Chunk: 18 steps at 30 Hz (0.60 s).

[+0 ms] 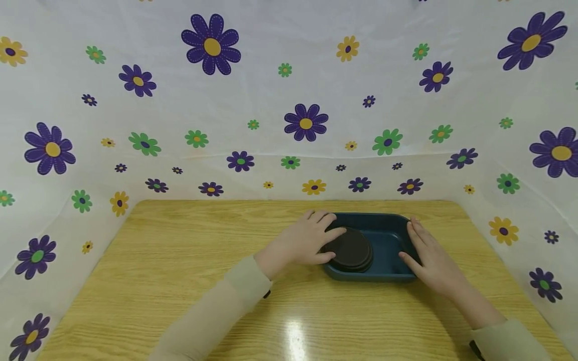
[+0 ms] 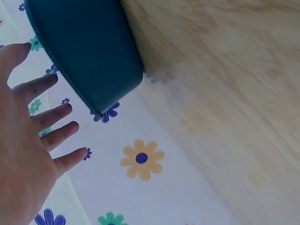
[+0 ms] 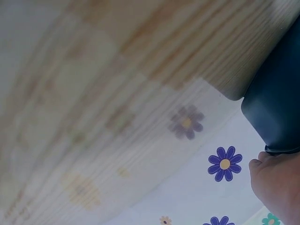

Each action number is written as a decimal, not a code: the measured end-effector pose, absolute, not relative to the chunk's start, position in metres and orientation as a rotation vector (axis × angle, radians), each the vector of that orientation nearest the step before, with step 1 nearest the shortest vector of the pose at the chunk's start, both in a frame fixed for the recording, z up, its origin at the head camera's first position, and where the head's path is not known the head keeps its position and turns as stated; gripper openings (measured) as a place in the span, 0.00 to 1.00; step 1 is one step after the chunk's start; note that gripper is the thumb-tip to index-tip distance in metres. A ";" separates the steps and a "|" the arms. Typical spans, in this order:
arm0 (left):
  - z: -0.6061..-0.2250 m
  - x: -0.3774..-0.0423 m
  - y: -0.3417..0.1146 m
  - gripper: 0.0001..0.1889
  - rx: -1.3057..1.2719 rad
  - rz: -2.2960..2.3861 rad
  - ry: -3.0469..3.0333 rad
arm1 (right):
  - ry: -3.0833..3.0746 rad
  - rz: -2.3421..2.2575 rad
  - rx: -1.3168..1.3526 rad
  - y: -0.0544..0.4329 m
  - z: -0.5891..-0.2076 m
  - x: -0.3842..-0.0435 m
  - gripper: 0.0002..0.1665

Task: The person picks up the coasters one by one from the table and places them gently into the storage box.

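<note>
A dark blue rectangular tray (image 1: 386,240) with rounded corners sits on the table. Inside its left half lies a stack of black round discs (image 1: 348,250); their kind is unclear. My left hand (image 1: 309,239) is at the tray's left end, fingers spread, thumb and index finger over the discs. In the left wrist view, that hand's fingers (image 2: 58,110) are apart from the tray's outer wall (image 2: 93,51). At the right end, my right hand (image 1: 431,258) lies along the rim with fingers extended, its thumb reaching over the inside.
The wooden table (image 1: 203,235) extends left of the tray and in front of it. White cloth (image 1: 253,90) printed with purple, green and yellow flowers hangs behind the table and along both sides.
</note>
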<state>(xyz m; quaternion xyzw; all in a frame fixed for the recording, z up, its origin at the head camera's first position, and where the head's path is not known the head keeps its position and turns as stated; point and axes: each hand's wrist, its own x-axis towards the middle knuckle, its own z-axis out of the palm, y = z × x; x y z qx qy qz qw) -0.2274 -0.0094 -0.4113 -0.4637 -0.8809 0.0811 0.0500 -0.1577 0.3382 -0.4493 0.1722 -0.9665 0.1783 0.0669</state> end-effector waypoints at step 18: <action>-0.427 -0.209 -0.086 0.33 -1.313 0.124 -2.718 | -2.826 0.364 0.613 0.339 -0.448 -0.157 0.51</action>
